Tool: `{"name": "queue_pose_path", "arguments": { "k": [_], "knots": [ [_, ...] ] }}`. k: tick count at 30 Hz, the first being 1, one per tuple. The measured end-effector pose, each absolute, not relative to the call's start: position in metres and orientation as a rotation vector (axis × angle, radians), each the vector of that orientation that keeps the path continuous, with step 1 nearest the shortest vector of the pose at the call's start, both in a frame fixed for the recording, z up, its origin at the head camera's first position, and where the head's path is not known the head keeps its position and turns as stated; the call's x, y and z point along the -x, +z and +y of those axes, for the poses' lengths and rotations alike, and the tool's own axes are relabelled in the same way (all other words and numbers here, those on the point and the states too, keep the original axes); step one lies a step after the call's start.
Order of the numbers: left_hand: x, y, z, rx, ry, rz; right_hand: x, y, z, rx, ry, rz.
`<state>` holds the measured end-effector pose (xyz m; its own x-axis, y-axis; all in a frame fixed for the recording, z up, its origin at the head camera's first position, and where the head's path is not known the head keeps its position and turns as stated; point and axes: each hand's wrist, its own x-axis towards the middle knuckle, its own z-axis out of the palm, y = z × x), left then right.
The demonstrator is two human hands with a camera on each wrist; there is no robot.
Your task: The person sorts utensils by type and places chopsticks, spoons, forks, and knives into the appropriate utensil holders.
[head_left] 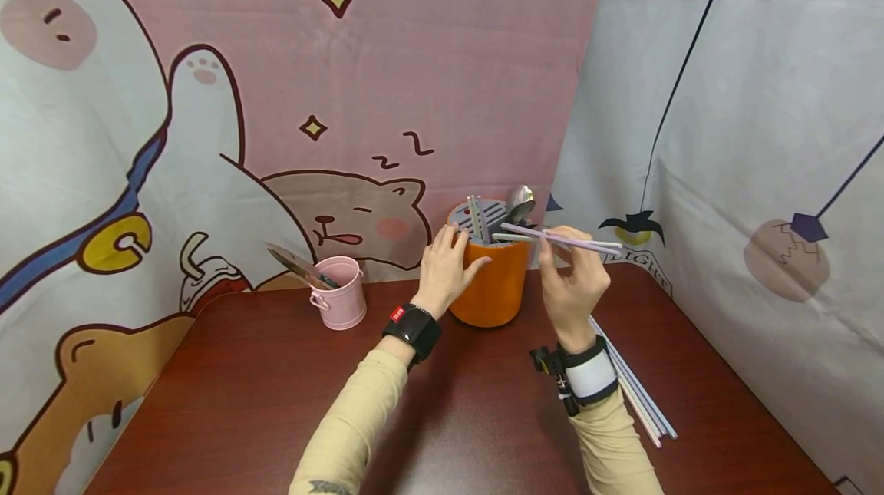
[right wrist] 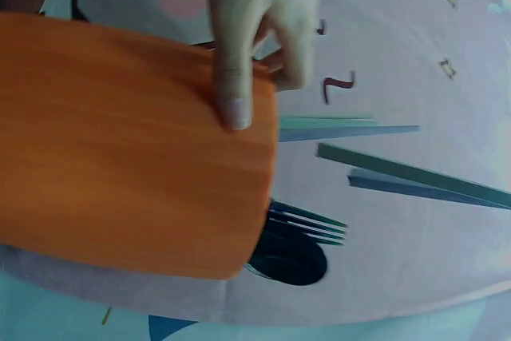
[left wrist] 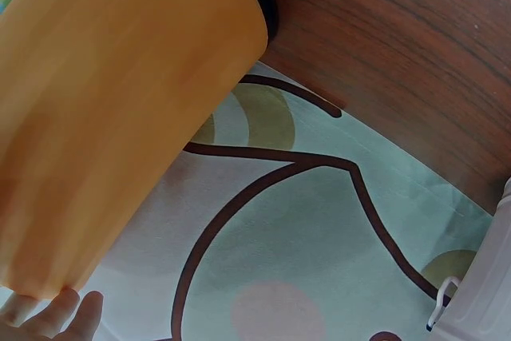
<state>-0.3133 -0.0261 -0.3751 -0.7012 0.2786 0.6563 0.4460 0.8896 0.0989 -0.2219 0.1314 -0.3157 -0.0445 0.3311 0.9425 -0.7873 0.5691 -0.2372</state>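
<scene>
An orange utensil holder (head_left: 492,284) stands at the back of the dark wooden table (head_left: 276,395). My left hand (head_left: 457,248) grips it, fingers over the rim and thumb (right wrist: 238,77) on the side wall (right wrist: 136,141). My right hand (head_left: 554,248) pinches pale purple chopsticks (head_left: 573,241), held nearly level with their tips over the holder's mouth. A spoon (head_left: 519,202), a fork (right wrist: 310,225) and other chopsticks (head_left: 476,217) stick out of the holder. In the left wrist view the holder (left wrist: 120,117) fills the left side, with my fingertips (left wrist: 60,315) at the bottom edge.
Several more chopsticks (head_left: 638,391) lie on the table under my right wrist. A small pink bucket (head_left: 340,294) holding a knife (head_left: 297,265) stands left of the holder. Cartoon-printed cloth walls (head_left: 207,134) close in the back and right sides.
</scene>
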Motion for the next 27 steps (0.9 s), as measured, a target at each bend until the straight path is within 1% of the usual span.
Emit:
{"name": "queue_pose_path", "arguments": {
  "k": [7,13,17,27],
  "knots": [
    [0.314,-0.375,-0.027,0.523,-0.321,-2.368,0.252,-0.327,0.129,-0.558,0.787,-1.467],
    [0.314,-0.376,-0.027,0.525,-0.311,-2.358,0.268,-0.34,0.128,-0.617,0.785,-1.591],
    [0.315,-0.376,-0.027,0.518,-0.308,-2.359,0.276,-0.339,0.126,-0.593,0.782,-1.687],
    [0.314,-0.375,-0.027,0.501,-0.294,-2.397,0.29,-0.338,0.114,-0.454,0.613,-2.062]
  ]
}}
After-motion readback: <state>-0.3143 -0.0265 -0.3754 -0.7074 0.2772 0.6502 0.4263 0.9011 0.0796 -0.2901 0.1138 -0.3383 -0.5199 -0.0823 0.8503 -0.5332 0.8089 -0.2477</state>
